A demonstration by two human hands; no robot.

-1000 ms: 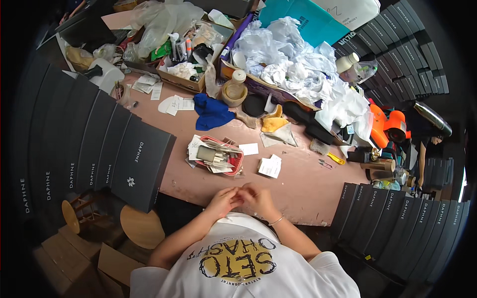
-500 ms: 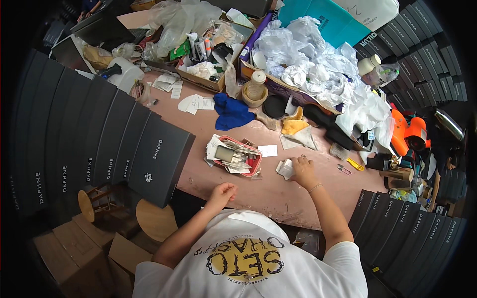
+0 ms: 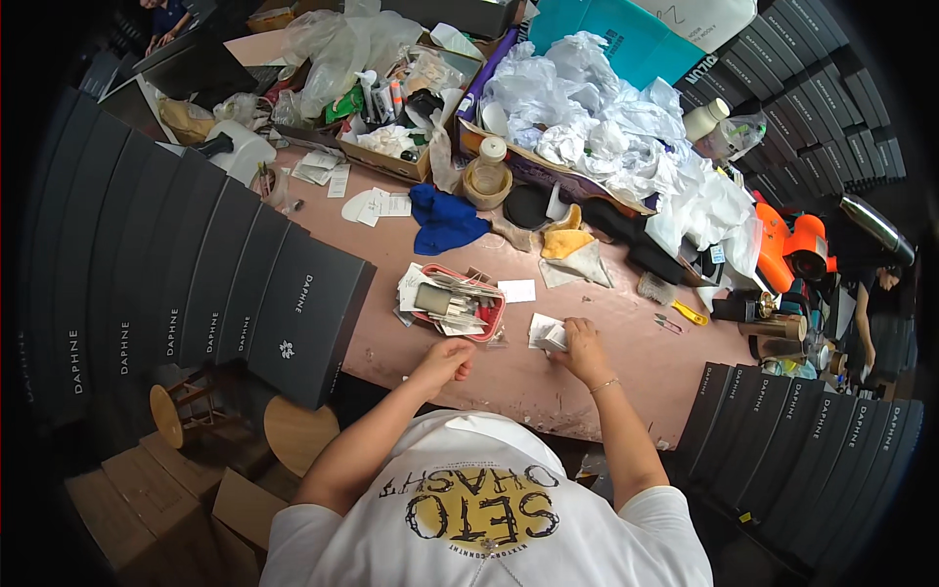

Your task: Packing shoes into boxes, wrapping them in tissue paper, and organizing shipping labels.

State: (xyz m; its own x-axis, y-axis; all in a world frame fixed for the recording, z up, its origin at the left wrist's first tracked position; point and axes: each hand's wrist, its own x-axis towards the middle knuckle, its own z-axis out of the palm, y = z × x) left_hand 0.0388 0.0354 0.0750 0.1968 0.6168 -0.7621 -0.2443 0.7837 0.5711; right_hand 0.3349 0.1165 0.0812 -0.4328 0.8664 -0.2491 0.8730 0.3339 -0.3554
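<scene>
My right hand (image 3: 585,352) is closed on part of a small stack of white cards (image 3: 545,331) on the pink tabletop. The gripped part stands slightly tilted, while another card lies flat at its left. My left hand (image 3: 445,364) hovers over the table's near edge with its fingers curled and nothing visible in them. Just beyond it sits a red plastic basket (image 3: 496,326) packed with cards, tags and a grey-green block (image 3: 435,298). A single white card (image 3: 516,291) lies between the basket and the stack.
Dark shoe boxes (image 3: 311,303) rise at the left, with more (image 3: 782,421) at the right. A blue cloth (image 3: 445,217), yellow cloth (image 3: 567,242), brush (image 3: 655,288) and yellow-handled tool (image 3: 690,312) lie farther back. Crumpled white paper (image 3: 626,137) fills a box behind. Another person (image 3: 168,22) is at far left.
My right hand has drawn slightly nearer and left, tilting part of the card stack and leaving a card flat beside it. My left hand has moved up toward the basket.
</scene>
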